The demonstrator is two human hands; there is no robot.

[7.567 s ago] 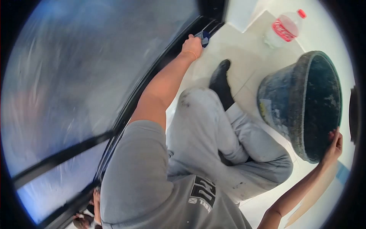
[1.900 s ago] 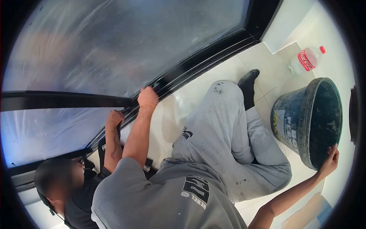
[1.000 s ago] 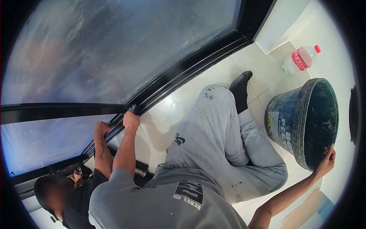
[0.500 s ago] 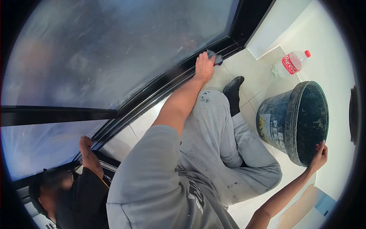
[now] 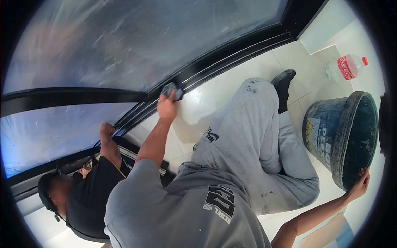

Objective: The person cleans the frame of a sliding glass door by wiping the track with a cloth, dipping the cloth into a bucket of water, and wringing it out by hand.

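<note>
My left hand (image 5: 167,108) is closed on a dark grey cloth (image 5: 171,91), which presses against the black track of the door frame (image 5: 202,74) where an upright bar meets it. To the right, my right hand (image 5: 359,184) grips the rim of a dark, stained bucket (image 5: 331,128). The bucket leans over with its mouth facing right, and a worn label shows on its side. Only part of the bucket's inside is visible.
A plastic-covered glass panel (image 5: 144,45) fills the upper left. A Coca-Cola bottle (image 5: 346,68) stands on the tiled floor beyond the bucket. At the left, close to my arm, a co-worker in black (image 5: 93,194) has a hand (image 5: 107,130) at the same frame.
My left hand has slid the cloth along the track, leftward and toward me. The view has shifted, while my right hand stays on the bucket rim.
</note>
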